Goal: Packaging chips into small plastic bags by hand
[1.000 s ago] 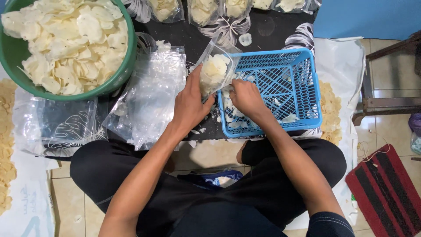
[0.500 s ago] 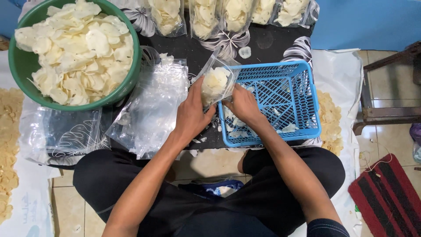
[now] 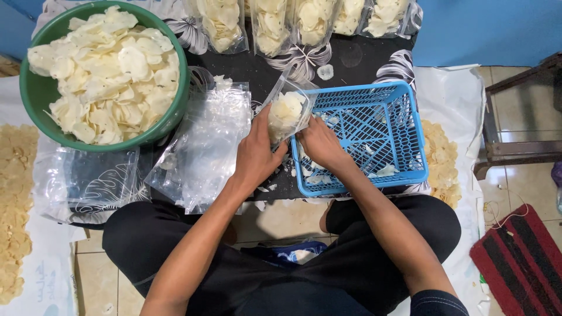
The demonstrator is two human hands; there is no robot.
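Tiled floor shows around a seated person's crossed legs in dark trousers, with a dark, leaf-patterned cloth (image 3: 351, 58) spread ahead of them as the working surface. Taking the blue plastic basket (image 3: 383, 131) as the landmark: it lies on that cloth just ahead of the right knee, its lattice bottom holding a few pale chip fragments. At the basket's left rim the left hand (image 3: 257, 155) is closed around a small clear bag of chips (image 3: 287, 114), gripping its lower part, with the bag's open mouth pointing up and away from the person. The right hand (image 3: 316, 143) reaches over that same left rim into the basket, fingers curled and touching the bag's underside; whether it pinches any chips cannot be told. Left of the basket, beyond the left hand, lies a loose heap of empty clear bags (image 3: 202, 146). Farther left and higher sits a green bowl (image 3: 35, 96) piled with pale chips. Beyond the basket, along the cloth's far edge, a row of filled bags (image 3: 266, 23) lies side by side. Right of the basket, chips (image 3: 439, 164) are scattered on a white sheet, and farther right, nearer the person, a red mat (image 3: 518, 263) lies on the tiles.
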